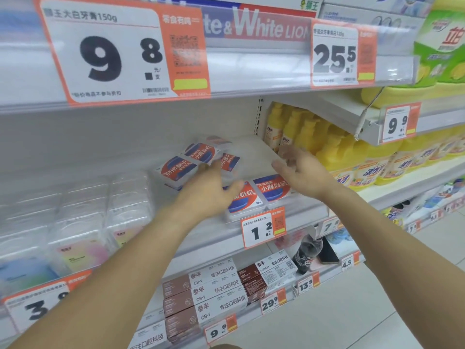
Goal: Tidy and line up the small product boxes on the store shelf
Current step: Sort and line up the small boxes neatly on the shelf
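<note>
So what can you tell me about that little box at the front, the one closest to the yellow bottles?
The front right box is small and flat, apparently clear plastic, with a red and blue label bearing white Chinese characters. It lies flat at the shelf's front edge, label up and reading upright, just above the 1.2 price tag. A matching box sits close against its left side. The right hand hovers just behind it; whether it touches is unclear.

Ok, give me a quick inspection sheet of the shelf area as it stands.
Surface: white shelf, bare at back right.
Job's things: two front boxes lined up at the edge; rear boxes skewed, overlapping.
Clutter: cola bottle on the shelf below.
Grippers: left hand open, fingers at the rear boxes; right hand open, holding nothing.
Cables: nothing seen.
Surroundings: yellow bottles right, clear packs left, price tag.
</note>
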